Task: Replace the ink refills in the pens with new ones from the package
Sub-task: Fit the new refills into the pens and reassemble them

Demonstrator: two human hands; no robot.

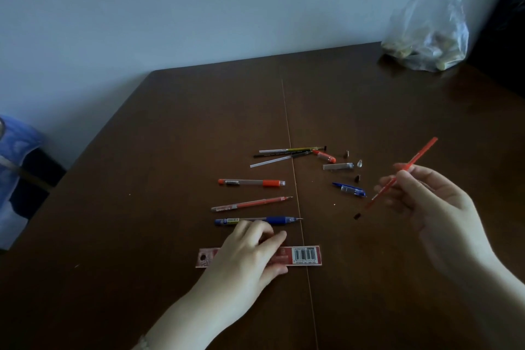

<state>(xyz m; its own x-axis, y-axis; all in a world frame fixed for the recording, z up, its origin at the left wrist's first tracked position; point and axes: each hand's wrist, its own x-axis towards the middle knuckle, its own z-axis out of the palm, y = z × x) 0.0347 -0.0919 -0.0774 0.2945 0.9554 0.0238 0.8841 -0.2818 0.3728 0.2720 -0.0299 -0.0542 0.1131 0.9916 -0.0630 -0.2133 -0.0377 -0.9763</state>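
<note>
Refill [403, 173]: thin, red, dark-tipped

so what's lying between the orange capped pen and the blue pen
In the head view, one uncapped orange pen lies between the orange capped pen and the blue pen.

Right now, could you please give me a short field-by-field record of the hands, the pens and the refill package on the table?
left hand: resting on the refill package, fingers near the blue pen
right hand: raised above the table, holding a red refill tilted
whole pens: blue pen, thin red pen, capped red pen
loose parts: used refills, clear barrel, blue cap, small tips
far right corner: plastic bag
</note>
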